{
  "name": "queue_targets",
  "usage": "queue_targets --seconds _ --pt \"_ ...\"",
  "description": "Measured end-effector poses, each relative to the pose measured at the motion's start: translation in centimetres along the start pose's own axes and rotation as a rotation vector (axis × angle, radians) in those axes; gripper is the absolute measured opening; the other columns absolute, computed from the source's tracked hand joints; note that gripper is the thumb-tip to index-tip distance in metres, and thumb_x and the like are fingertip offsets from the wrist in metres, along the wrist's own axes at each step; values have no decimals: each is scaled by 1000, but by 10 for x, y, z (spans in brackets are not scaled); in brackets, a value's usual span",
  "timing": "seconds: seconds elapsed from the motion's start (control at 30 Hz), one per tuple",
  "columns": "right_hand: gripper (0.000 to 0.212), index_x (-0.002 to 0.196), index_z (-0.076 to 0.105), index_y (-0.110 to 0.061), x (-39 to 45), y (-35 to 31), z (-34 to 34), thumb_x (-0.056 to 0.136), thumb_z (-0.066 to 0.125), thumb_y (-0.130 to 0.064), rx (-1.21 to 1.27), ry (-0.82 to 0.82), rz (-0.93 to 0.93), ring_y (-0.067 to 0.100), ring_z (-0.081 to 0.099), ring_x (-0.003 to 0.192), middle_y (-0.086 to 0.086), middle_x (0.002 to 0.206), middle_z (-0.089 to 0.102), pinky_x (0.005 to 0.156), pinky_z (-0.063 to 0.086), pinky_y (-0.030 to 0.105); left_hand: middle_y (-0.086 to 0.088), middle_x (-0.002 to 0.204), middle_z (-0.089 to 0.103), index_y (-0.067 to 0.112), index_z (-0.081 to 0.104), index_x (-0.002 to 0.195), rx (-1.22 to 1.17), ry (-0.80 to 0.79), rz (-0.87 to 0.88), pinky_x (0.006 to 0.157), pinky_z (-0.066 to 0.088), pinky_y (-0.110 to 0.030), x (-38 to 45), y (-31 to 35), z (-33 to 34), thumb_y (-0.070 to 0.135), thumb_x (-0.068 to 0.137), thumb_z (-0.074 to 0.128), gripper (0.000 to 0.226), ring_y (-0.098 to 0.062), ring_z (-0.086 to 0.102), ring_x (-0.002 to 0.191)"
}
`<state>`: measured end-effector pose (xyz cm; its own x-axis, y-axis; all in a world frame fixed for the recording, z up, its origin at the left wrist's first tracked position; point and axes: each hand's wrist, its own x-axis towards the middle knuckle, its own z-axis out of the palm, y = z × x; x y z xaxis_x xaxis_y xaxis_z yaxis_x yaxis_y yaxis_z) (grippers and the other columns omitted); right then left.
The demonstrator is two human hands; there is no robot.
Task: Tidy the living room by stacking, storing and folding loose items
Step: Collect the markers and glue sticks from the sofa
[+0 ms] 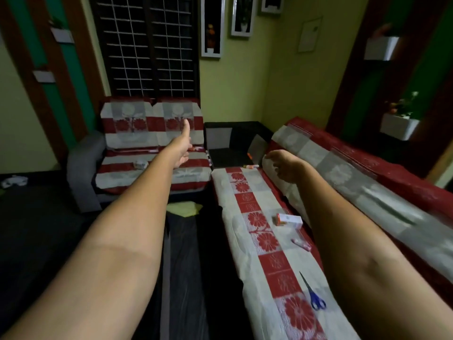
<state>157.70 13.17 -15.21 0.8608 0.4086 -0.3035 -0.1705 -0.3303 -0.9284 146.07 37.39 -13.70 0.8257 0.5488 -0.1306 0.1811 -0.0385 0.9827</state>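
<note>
Both my arms reach forward over the room. My left hand (183, 146) is raised in front of the small red-and-white sofa (152, 173), thumb up, fingers curled, holding nothing. My right hand (285, 165) hangs loosely, palm down, over the long sofa's seat (247, 192), empty. On that seat lie a small white-and-orange box (289, 220), a small pink-white tube (301, 244) and blue-handled scissors (313, 294). A marker (251, 166) lies at the seat's far end. A crumpled white item (140, 164) and a pen-like thing (196, 148) sit on the small sofa.
A black corner table (232, 141) stands between the two sofas. A dark low table (181, 266) stretches below my arms, with a yellow cloth (183, 208) at its far end. White clutter (13, 181) lies on the floor at far left. Wall planters (398, 127) hang right.
</note>
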Motion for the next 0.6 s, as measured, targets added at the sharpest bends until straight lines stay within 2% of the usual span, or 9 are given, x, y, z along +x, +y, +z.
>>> queue_targets --seconds 0.07,0.13,0.2,0.27,0.3,0.37,0.43,0.57,0.6 --pt "30 121 53 -8 47 -25 0 98 45 -26 -10 8 0 16 53 69 4 95 53 46 40 23 -13 155 27 11 20 152 -5 -10 16 119 20 -44 52 19 -2 71 90 14 86 -32 21 144" --pt "18 95 55 -8 95 -58 0 97 46 -24 4 12 -14 14 51 56 5 81 49 41 39 23 -12 156 26 11 19 152 0 -18 41 118 20 -43 101 45 -7 71 91 14 86 -31 21 145" --pt "24 102 55 -7 148 -90 2 93 50 -29 61 -4 -53 18 59 75 9 93 53 57 47 29 -11 156 26 10 21 151 -15 -12 84 118 20 -42 154 70 -15 71 90 13 87 -30 21 145" --pt "52 130 47 -9 203 -109 7 85 57 -34 53 46 -75 31 51 110 13 121 48 85 47 42 -12 155 28 9 24 150 -25 1 110 118 20 -41 201 84 -20 71 90 13 87 -30 23 144" --pt "59 134 44 -11 236 -114 11 82 59 -35 48 47 -77 35 47 116 14 127 46 89 45 46 -12 155 28 9 25 150 -19 5 109 118 20 -41 228 87 -23 71 91 13 87 -30 23 144" --pt "53 126 47 -14 279 -117 21 80 61 -37 56 31 -29 34 50 102 15 113 49 71 46 42 -13 155 27 9 24 151 2 -4 94 118 19 -42 268 86 -27 70 91 12 86 -30 22 144" --pt "34 109 47 -18 318 -118 31 84 59 -36 61 34 15 25 47 82 8 91 45 58 39 35 -14 156 25 10 22 151 8 -26 70 118 18 -43 310 78 -31 70 91 10 86 -30 21 145" --pt "16 87 47 -22 418 -132 51 85 59 -32 69 34 13 18 40 67 1 78 37 54 32 30 -14 156 24 13 19 152 17 -31 31 119 18 -44 407 60 -43 72 90 11 86 -30 20 145" --pt "17 86 48 -21 447 -139 56 84 60 -33 62 27 10 19 43 68 3 80 41 57 36 31 -13 156 24 13 19 152 20 -23 29 119 18 -43 433 59 -45 72 89 12 87 -30 20 145"
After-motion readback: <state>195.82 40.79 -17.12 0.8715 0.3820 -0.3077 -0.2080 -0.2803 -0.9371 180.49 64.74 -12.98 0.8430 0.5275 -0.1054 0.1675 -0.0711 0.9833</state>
